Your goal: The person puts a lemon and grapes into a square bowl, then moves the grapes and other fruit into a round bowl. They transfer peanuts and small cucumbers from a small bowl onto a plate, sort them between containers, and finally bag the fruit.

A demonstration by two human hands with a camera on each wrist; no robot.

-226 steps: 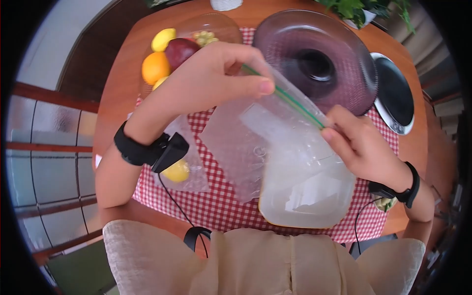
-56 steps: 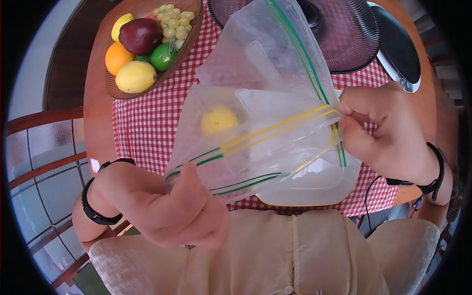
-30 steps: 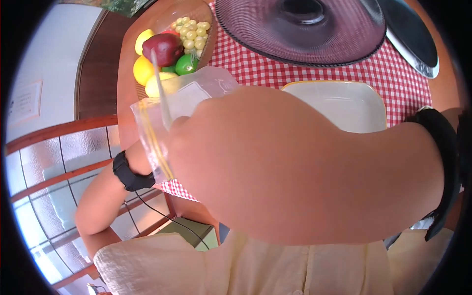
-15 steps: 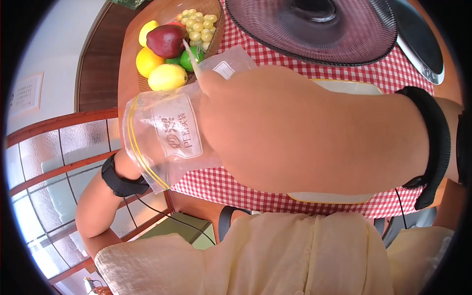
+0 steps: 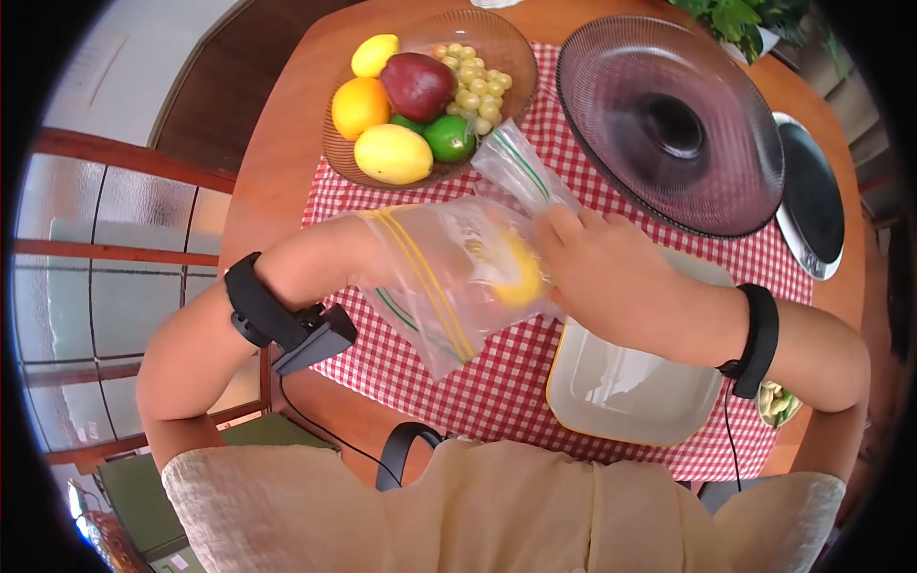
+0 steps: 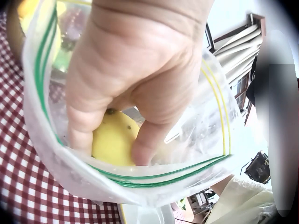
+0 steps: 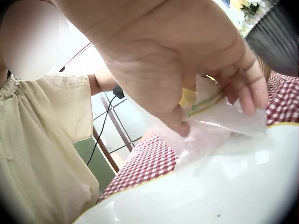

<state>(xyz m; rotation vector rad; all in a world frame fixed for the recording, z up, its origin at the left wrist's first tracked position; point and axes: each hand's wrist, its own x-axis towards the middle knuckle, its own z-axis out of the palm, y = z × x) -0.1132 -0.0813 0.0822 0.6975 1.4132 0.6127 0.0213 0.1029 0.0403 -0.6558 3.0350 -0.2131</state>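
My left hand (image 5: 373,250) reaches inside a clear zip bag (image 5: 430,325) with a yellow-striped mouth. In the left wrist view its thumb and fingers grip a yellow lemon (image 6: 114,140) within that bag. Outside the bag, my right hand (image 5: 611,272) bends over its far end, close beside the lemon (image 5: 519,272). Clear plastic (image 7: 210,112) is bunched between the right thumb and fingers. A second zip bag (image 5: 521,162), narrow and gathered, with a green strip, sticks out past the right fingers toward the fruit bowl.
A fruit bowl (image 5: 334,158) with lemons, an orange, grapes and other fruit stands at the back left. A large purple glass dish (image 5: 740,158) is at the back right, beside a black-topped scale (image 5: 812,196). A white rectangular dish (image 5: 630,401) sits front right on the checked cloth (image 5: 516,382).
The right arm has drawn back to the right from across the front. Earlier both hands held the bags with the lemon showing through; now the left hand is inside the yellow-striped bag, gripping the lemon.
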